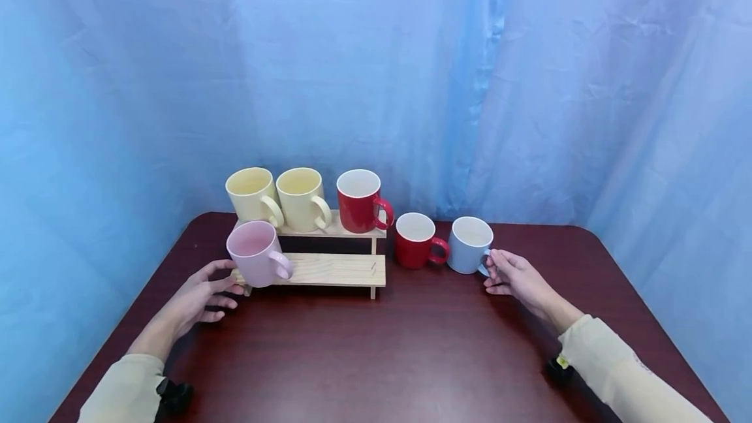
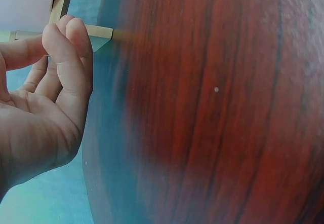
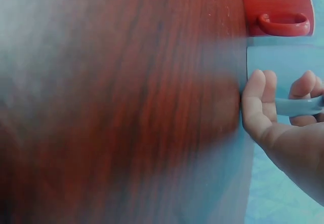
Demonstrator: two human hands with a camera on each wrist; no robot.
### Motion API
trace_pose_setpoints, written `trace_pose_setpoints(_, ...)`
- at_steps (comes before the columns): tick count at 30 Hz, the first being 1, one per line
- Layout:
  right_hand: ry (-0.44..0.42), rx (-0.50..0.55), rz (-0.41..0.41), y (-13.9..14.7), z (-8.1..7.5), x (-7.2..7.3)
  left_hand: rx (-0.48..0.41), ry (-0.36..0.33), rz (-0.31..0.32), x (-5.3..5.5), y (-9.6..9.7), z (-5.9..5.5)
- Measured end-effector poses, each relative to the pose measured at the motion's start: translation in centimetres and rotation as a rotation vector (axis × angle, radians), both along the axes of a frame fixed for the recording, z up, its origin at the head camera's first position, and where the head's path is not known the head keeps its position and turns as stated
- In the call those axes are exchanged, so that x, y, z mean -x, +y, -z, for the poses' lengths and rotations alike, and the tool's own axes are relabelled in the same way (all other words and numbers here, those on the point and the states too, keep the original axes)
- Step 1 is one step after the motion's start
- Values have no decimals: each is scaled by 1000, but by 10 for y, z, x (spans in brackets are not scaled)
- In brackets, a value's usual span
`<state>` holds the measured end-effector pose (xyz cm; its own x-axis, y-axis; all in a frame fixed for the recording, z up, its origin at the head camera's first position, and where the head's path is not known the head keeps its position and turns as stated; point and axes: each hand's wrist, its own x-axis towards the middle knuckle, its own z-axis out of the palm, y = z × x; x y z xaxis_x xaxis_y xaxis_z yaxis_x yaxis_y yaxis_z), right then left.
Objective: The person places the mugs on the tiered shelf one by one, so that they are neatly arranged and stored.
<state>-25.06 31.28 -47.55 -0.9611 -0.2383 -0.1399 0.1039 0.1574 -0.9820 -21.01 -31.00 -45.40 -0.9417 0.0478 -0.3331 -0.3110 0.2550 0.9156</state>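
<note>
My right hand (image 1: 519,279) pinches the handle of a light blue mug (image 1: 468,247), which stands upright on the table at the right end of the mugs. In the right wrist view, fingers of that hand (image 3: 263,107) are on both sides of the blue handle (image 3: 298,106). My left hand (image 1: 190,302) is at the left end of a two-step wooden rack (image 1: 335,269), its fingers loosely bent and spread. The fingertips are right at the lower step's end, beside a pink mug (image 1: 255,256) standing there. In the left wrist view, the rack's edge (image 2: 98,31) passes behind the fingertips.
Two yellow mugs (image 1: 299,204) and a red mug (image 1: 355,207) stand on the rack's upper step. Another red mug (image 1: 411,247) is on the dark wooden table (image 1: 399,358), between the rack and the blue mug. Blue curtains (image 1: 376,64) hang around the table's back and sides.
</note>
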Motion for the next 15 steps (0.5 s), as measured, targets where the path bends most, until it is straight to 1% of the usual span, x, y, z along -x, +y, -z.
trace_pose_setpoints(4,-11,14,-13,-2,-1,2,0,-2,1,-2,-1,-1)
trace_pose_setpoints(7,-6,20,-24,-2,-1,1,-1,-1,5,-2,0,-1)
trace_pose_setpoints(11,13,22,-33,0,-3,-4,-3,-2,4,-1,1,0)
trace_pose_setpoints(15,44,13,-31,1,-12,-12,3,-2,2,-1,1,-1)
